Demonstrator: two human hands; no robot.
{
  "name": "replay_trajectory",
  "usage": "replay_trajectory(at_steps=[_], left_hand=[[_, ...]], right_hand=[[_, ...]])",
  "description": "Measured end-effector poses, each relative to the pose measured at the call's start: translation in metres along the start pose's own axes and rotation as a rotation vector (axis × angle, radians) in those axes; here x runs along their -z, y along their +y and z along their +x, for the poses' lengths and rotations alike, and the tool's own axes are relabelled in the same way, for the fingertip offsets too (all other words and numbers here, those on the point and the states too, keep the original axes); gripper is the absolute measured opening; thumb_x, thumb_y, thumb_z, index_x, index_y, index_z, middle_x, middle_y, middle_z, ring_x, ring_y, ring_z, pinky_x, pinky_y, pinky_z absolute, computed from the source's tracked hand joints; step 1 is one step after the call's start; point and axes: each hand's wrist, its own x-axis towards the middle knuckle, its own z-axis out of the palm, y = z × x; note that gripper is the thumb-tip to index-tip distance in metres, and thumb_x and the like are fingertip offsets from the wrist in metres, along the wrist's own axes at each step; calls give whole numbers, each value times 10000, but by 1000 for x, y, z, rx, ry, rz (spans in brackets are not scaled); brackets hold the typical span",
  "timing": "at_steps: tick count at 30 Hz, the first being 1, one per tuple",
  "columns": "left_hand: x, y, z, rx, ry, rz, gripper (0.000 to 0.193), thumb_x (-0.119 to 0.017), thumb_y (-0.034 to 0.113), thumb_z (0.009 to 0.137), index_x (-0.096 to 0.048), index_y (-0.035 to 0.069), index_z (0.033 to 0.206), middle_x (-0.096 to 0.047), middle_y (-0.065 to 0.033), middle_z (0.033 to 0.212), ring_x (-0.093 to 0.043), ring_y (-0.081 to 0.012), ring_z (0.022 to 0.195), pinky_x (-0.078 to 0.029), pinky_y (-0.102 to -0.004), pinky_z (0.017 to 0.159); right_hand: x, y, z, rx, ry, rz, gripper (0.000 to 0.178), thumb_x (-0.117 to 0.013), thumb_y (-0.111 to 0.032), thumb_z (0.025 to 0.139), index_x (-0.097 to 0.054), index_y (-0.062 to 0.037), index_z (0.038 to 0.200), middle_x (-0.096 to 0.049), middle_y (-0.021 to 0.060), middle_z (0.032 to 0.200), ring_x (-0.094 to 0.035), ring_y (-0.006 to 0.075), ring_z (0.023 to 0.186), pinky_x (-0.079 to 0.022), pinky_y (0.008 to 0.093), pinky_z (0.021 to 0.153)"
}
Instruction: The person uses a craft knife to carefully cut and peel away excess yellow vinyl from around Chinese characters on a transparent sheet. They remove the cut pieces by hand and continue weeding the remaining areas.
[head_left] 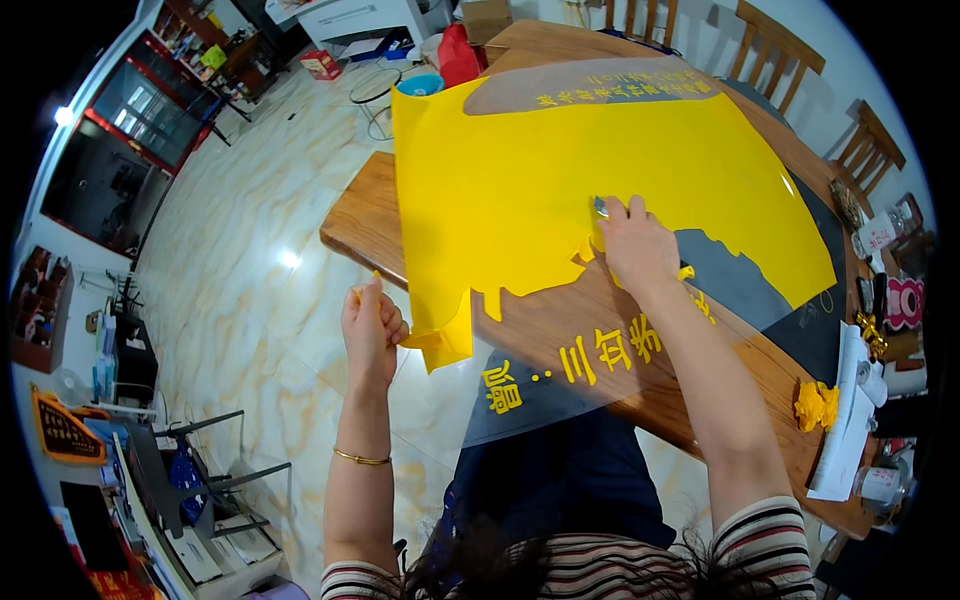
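Observation:
A large sheet of yellow adhesive film (520, 190) is spread over the wooden table (358, 208), its near edge torn and jagged. Below that edge, clear backing (540, 415) lies bare except for yellow cut-out characters (503, 388), and it hangs past the table's near side. My left hand (370, 325) is closed on a strip of the film at the sheet's near left corner, off the table. Over the torn edge, my right hand (640, 248) is closed around a small silvery-blue tool (600, 206), mostly hidden by the fingers. Curled yellow scraps (583, 250) stick up beside it.
At the table's right lie a crumpled yellow wad (817, 405), a white paper roll (843, 430) and a jar (880, 485). Another clear strip with yellow characters (620, 88) covers the far edge. Wooden chairs (775, 52) stand behind; a folding metal frame (215, 480) is at lower left.

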Motion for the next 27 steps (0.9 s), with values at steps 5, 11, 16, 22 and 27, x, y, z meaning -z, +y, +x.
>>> replay_trajectory(at_steps=[5,11,16,22,27], left_hand=[[9,1,-14,-741,-179,1049,233,-731,241,949,-664,27,1009,-692,-116,833,-672,-240,723,-537,-325,650],[22,25,-19,-742,-197,1640,386,-844,415,791,-673,74,850,-697,-82,806,-662,-303,696,-522,-424,618],[80,27,-21,-737,2,1710,221,-794,278,805,-648,112,792,-660,-84,744,-660,-308,701,-506,-437,597],[192,57,-30,-728,242,1391,126,-655,112,864,-672,12,939,-639,-107,884,-644,-242,806,-503,-361,681],[146,52,-50,-365,111,649,137,-563,85,959,-600,31,1080,-588,-40,954,-547,-81,879,-441,-244,706]], right_hand=[[2,0,-1,3,-4,-19,330,-560,-315,1033,-576,-85,1268,-606,160,1146,-699,338,949,-594,429,793],[3,0,-2,12,3,-25,331,-561,-315,1039,-576,-90,1281,-606,159,1149,-702,335,947,-595,412,789],[-3,0,-2,34,25,-12,353,-539,-322,1049,-567,-96,1318,-597,163,1124,-690,348,947,-589,431,782],[-2,-4,-5,45,69,28,336,-555,-300,1029,-573,-94,1293,-603,159,1117,-692,348,941,-589,434,775],[7,-12,-10,16,-23,-7,316,-536,-257,1001,-589,-74,1253,-621,169,1138,-701,352,945,-596,453,770]])
